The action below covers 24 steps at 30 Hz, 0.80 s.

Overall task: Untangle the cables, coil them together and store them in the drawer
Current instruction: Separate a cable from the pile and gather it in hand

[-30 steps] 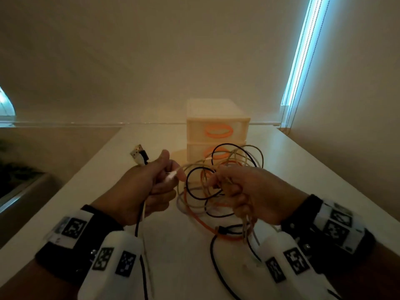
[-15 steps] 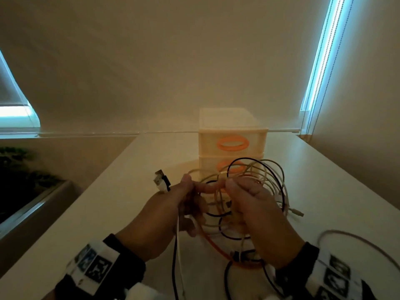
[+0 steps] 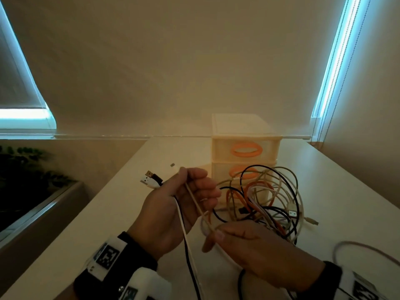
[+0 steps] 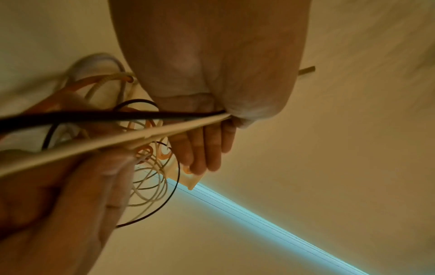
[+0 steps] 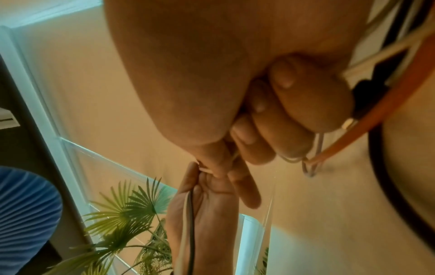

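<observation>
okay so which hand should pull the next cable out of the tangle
Right, probably. The right hand already pinches a beige cable beside the tangle, while the left hand grips the freed plug ends, so it's better as the anchor.

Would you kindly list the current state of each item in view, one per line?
Cream plastic drawer unit: both orange-handled drawers closed.
Bundle of black, orange and beige cables: tangled, on the table.
Beige cable: stretched between both hands.
Left hand: pinches plug ends.
Right hand: grips the beige cable.
</observation>
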Motion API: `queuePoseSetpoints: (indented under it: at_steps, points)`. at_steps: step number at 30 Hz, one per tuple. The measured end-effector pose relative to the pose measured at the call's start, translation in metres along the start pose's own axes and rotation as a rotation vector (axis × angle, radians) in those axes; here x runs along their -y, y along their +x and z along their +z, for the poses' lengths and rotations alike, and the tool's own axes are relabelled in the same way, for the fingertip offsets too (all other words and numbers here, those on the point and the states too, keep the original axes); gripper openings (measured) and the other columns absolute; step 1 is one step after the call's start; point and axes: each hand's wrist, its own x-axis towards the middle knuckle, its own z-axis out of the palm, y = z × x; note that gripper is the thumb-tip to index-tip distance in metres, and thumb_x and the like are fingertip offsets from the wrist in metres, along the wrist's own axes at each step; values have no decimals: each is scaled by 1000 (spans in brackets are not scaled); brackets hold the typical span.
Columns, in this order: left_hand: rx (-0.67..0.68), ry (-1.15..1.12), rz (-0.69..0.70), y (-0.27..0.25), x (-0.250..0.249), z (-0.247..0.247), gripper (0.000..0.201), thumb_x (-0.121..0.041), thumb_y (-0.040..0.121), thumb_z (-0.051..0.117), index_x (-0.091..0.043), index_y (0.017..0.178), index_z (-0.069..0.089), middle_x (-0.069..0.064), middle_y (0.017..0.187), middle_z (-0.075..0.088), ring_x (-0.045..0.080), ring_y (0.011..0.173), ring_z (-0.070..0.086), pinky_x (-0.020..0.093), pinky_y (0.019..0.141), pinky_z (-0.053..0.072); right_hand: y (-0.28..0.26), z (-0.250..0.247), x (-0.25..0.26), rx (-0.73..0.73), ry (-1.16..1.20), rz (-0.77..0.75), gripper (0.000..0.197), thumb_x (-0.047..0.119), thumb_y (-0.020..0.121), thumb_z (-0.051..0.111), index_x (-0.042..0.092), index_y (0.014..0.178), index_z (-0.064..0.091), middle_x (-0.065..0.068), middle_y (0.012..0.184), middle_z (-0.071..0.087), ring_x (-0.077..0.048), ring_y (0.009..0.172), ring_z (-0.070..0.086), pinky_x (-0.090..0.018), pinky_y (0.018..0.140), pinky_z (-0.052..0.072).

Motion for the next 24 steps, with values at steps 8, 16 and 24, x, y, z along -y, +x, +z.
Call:
queuePoseSetpoints:
  at_steps: [8, 16, 24]
  points:
    - [-1, -17, 75, -1, -9, -6, 53, -36, 105, 36, -3, 79, 68, 18, 67, 63, 39, 82, 72, 38, 67, 62, 5, -8, 7, -119, 259, 197, 34, 26, 104, 49, 19, 81, 74, 2, 54, 44, -13, 44, 32, -27, 45, 23]
    - [382, -445, -21, -1, -44, -28, 43, -39, 112, 24, -11, 91, 50, 7, 72, 63, 22, 70, 65, 32, 67, 51, 20, -30, 20, -182, -52, 157, 37, 35, 103, 52, 28, 68, 65, 3, 58, 42, -11, 48, 34, -29, 47, 30]
    - [377, 395, -239, -5, 11, -14, 46, -33, 106, 43, 4, 85, 61, 30, 112, 68, 42, 109, 66, 41, 94, 55, 29, -15, 9, -641, -270, -173, 16, 30, 95, 66, 28, 79, 66, 14, 68, 64, 3, 71, 60, -8, 61, 43]
